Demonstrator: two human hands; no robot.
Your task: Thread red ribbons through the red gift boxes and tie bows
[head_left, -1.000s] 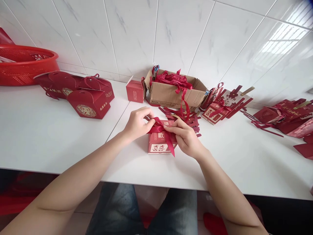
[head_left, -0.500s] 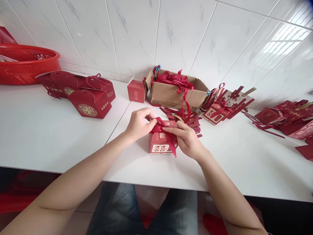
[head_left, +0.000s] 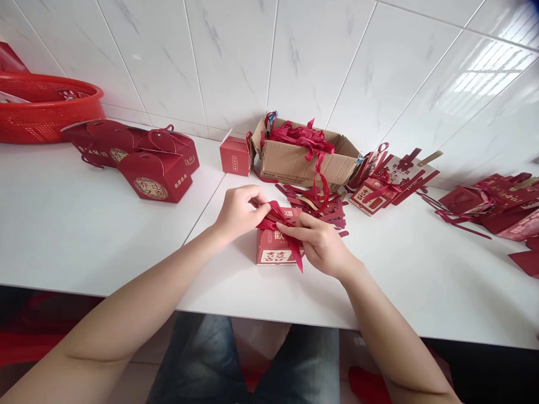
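A small red gift box (head_left: pixel 275 256) with white and gold characters stands on the white table in front of me. Across its top lies a dark red satin ribbon (head_left: pixel 296 253), one tail hanging down over the front. My left hand (head_left: pixel 242 213) pinches a loop of the ribbon between thumb and forefinger at the box's upper left. From the right, my right hand (head_left: pixel 322 241) has its fingers closed on the ribbon near its middle, the index finger pressed on the crossing. The exact shape of the knot is partly covered by the fingers.
Behind the box is a cardboard box (head_left: pixel 307 163) full of red ribbons, with a pile of red strips (head_left: pixel 320 203) before it. Red boxes (head_left: pixel 158 177) stand left, beside a red plastic basket (head_left: pixel 50 120). More decorated boxes (head_left: pixel 373 193) stand right. Tiled wall runs behind.
My right fingers have shifted slightly left over the ribbon's crossing, and the hanging tail has moved a little. My left hand keeps its pinch in nearly the same place.
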